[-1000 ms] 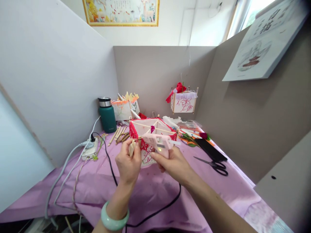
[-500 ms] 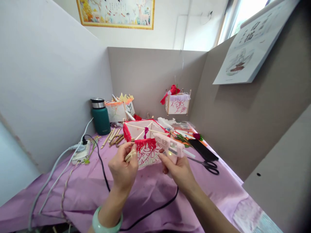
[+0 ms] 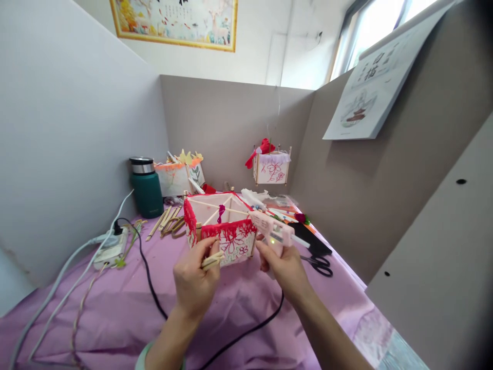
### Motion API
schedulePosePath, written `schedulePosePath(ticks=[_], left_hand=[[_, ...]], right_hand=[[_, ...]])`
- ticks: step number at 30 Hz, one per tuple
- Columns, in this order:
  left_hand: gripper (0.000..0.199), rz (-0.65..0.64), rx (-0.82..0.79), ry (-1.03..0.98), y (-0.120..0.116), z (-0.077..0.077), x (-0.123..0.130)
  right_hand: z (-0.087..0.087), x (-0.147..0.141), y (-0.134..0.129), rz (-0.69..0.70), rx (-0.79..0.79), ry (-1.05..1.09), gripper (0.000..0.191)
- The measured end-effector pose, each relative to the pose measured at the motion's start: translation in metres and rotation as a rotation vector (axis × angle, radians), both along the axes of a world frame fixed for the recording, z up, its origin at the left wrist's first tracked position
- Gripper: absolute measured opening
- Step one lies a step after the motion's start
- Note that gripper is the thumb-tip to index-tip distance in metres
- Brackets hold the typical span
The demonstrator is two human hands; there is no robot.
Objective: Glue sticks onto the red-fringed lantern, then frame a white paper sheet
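A white lantern-like box (image 3: pixel 234 250) with red fringe along its top edge and a drawn flower on its front stands on the purple cloth. Thin sticks cross its open top, and a purple tassel (image 3: pixel 221 213) hangs from them. My left hand (image 3: pixel 195 277) is closed on small wooden sticks (image 3: pixel 212 261) in front of the box's left part. In my right hand (image 3: pixel 283 267) is a pale pink glue gun (image 3: pixel 271 229), its nozzle near the box's right top corner. A white glue stick pokes out of its back.
On the left are a green bottle (image 3: pixel 147 191), a power strip (image 3: pixel 111 252) with cables and loose wooden strips (image 3: pixel 164 222). Black scissors (image 3: pixel 320 265) lie at the right. A second box (image 3: pixel 271 169) hangs behind. A black cord crosses the cloth (image 3: pixel 239 308).
The view has shifted, so most things sit further left. My left hand has come down from the box's top edge to its front. The glue gun is now nearer the box's right corner.
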State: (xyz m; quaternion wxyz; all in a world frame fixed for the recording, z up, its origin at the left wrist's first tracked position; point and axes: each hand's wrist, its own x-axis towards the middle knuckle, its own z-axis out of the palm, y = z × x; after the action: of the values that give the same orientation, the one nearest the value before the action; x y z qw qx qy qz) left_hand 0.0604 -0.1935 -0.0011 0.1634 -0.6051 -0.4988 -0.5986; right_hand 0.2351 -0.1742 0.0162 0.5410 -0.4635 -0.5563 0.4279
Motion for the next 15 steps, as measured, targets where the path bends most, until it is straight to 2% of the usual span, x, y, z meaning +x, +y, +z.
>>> schedulePosePath(ticks=[5, 8, 12, 15], left_hand=[[0.014, -0.017, -0.012, 0.006, -0.001, -0.005, 0.002], [0.013, -0.037, -0.018, 0.007, -0.002, -0.006, 0.003], [0.014, -0.061, -0.018, 0.012, 0.000, -0.004, 0.007], [0.015, -0.079, -0.013, 0.022, 0.001, -0.001, 0.011]], right_hand=[[0.001, 0.009, 0.002, -0.020, 0.033, 0.050, 0.039], [-0.006, 0.015, 0.000, -0.023, 0.062, 0.046, 0.040], [-0.019, 0.021, -0.004, 0.011, 0.013, -0.029, 0.041], [-0.021, 0.020, -0.005, 0.004, 0.030, 0.000, 0.041]])
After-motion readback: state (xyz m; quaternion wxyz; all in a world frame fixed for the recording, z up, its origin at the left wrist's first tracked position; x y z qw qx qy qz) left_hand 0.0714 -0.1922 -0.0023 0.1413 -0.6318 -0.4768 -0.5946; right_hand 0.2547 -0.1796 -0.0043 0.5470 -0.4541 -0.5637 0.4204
